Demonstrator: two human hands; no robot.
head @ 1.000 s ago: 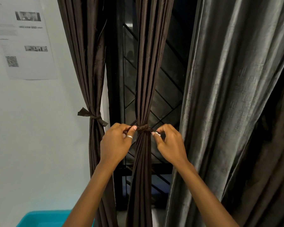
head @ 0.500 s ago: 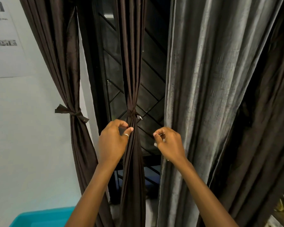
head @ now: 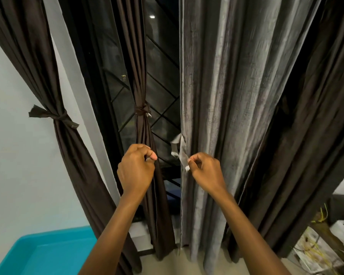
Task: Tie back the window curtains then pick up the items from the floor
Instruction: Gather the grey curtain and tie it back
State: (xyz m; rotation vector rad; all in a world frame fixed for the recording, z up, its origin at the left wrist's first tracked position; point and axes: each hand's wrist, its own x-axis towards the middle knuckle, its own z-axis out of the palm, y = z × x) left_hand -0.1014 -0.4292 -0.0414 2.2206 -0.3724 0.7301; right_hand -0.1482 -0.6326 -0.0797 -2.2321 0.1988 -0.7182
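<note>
Left curtain (head: pixel 54 86): being held bunched by a knotted tie (head: pixel 57 118), in front of the wall (head: pixel 12 155). Middle curtain (head: pixel 141 62): being cinched by a knot (head: pixel 142 111) in front of the grille (head: pixel 163 76). Both are being kept gathered; dark glass is being exposed between them.

Grey curtain (head: pixel 226 116): being left hanging loose, untied, just right of the middle curtain. A dark curtain (head: pixel 316 116) is being overlapped by it on the far right.

Right hand (head: pixel 206 171): a pale strip (head: pixel 182 153) at the grey curtain's left edge is being pinched between thumb and forefinger, its white end being shown at the thumb tip. The other fingers are being kept curled in.

Left hand (head: pixel 136 169): being held up below the knot, in front of the middle curtain's lower part. Fingers are being kept curled tight, thumb tip pressed to the forefinger; no cloth is being seen in the grip. A ring (head: pixel 149 159) is being worn.

Bin (head: pixel 48 253), teal: being shown at the lower left, beside the left curtain's hem. Clutter (head: pixel 316 247) with yellow wires is being shown at the lower right by the dark curtain. Floor (head: pixel 167 262): only a small tan patch is being shown under the hems.
</note>
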